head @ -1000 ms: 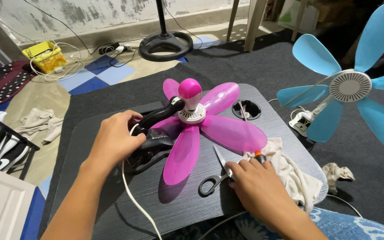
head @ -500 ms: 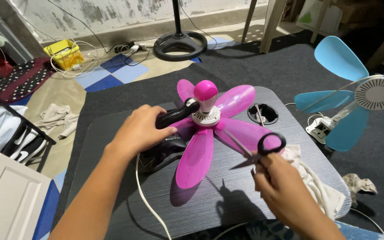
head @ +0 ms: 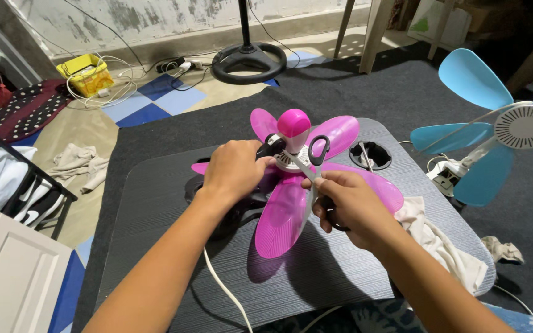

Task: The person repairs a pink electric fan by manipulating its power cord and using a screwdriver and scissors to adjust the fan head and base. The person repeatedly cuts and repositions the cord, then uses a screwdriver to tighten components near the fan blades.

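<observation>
The head view looks down on a dark grey bench where one pink fan lies near the middle, its round hub cap pointing up and its translucent blades spread flat over the top. The left hand is closed over the fan's black motor body just beside the hub, pinning it to the bench. The right hand is clamped on one pair of scissors, black loop handle uppermost, the blades running down through the fist; whether they touch the fan cannot be told. The fan looks light, and its thin plastic blades would likely flex and crack if gripped, so the stiff motor body or the hub seems the safer place to take hold; the smooth blades may also slip under the fingers. The scissors are rigid and sharp, best held by the loops. Four pink blades can be counted for certain, others being hidden under the hands. One white cord trails from the fan toward the near edge. One pale cloth lies on the bench at the right, just beside the right wrist. One blue fan stands well apart on the dark carpet, and one round black stand base sits on the floor beyond the bench.
</observation>
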